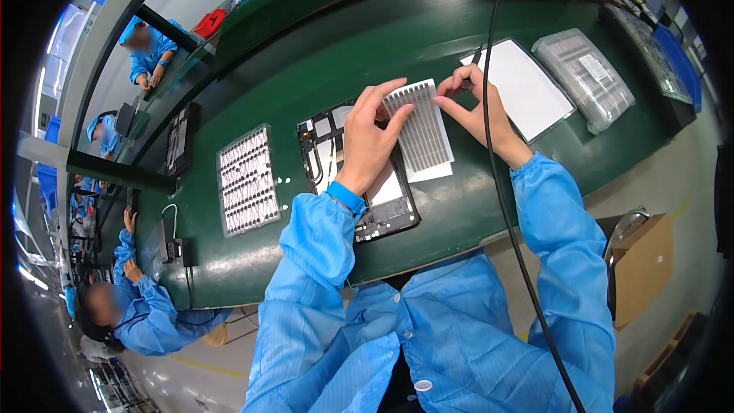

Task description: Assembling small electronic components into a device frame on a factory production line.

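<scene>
My left hand [368,138] grips a white sheet with rows of narrow grey strips [425,134] by its left edge, thumb across the front. Beside the sheet's upper right edge, my right hand [489,111] has thumb and forefinger pinched together. Whatever is between those fingertips is too small to make out. Beneath my left hand lies an opened flat electronic device [394,218] with a black frame and its inner parts exposed. The hand and the sheet cover much of it. A white piece [430,173] shows under the sheet's lower end.
Left on the green table [321,260] is a clear tray of small wired parts [248,183]. To the right lie a white panel [524,88] and a clear plastic pack [585,76]. A black cable [508,214] hangs across the view. Co-workers in blue sit leftward and beyond.
</scene>
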A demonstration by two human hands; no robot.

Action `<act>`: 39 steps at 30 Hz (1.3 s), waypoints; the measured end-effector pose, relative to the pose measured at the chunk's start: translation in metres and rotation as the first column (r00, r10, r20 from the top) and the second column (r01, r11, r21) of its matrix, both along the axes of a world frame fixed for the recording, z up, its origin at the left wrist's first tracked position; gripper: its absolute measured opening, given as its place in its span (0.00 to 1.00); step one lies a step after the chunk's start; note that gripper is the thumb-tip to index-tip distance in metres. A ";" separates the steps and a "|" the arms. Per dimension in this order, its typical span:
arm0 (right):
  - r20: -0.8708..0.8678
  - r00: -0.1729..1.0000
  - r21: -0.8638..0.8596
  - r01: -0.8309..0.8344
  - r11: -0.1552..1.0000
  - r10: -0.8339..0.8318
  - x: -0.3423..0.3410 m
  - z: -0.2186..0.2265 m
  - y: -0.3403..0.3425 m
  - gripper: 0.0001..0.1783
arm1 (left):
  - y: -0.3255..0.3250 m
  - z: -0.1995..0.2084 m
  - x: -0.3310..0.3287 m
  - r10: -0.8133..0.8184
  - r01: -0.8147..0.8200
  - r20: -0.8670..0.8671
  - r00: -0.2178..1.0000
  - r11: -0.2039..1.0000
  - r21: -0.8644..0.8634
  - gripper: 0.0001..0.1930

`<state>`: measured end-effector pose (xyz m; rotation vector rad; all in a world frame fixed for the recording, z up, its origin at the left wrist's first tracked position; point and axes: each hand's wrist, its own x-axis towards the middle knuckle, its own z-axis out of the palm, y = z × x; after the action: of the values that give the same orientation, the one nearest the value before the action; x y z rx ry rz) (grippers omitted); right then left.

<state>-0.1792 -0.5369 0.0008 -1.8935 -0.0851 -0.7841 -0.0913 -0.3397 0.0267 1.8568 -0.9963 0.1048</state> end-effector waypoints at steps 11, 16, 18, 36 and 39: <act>0.096 0.995 0.026 0.028 0.999 -0.030 -0.003 0.004 0.011 0.22 | 0.000 -0.006 0.004 -0.059 0.044 -0.095 0.994 0.988 -0.149 0.18; 0.045 0.997 -0.054 0.069 0.996 -0.067 -0.005 0.003 0.016 0.21 | 0.003 -0.008 0.002 -0.107 0.093 -0.092 0.990 0.986 -0.139 0.20; 0.078 0.996 0.034 0.035 0.999 -0.038 -0.005 0.001 0.014 0.20 | 0.003 -0.007 0.000 -0.085 0.055 -0.198 0.977 0.987 -0.150 0.25; -0.034 0.993 -0.349 0.098 0.932 -0.117 -0.041 -0.011 -0.013 0.10 | 0.004 -0.027 0.010 -0.279 0.155 0.200 0.939 0.865 0.477 0.38; -0.116 0.987 0.078 0.124 0.989 -0.115 -0.038 -0.007 -0.020 0.15 | 0.007 -0.034 0.008 -0.212 0.028 0.336 0.918 0.878 0.478 0.36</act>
<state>-0.2167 -0.5566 -0.0066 -1.8699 0.1306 -0.7494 -0.0836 -0.3330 -0.0074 2.2549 -1.5124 0.1649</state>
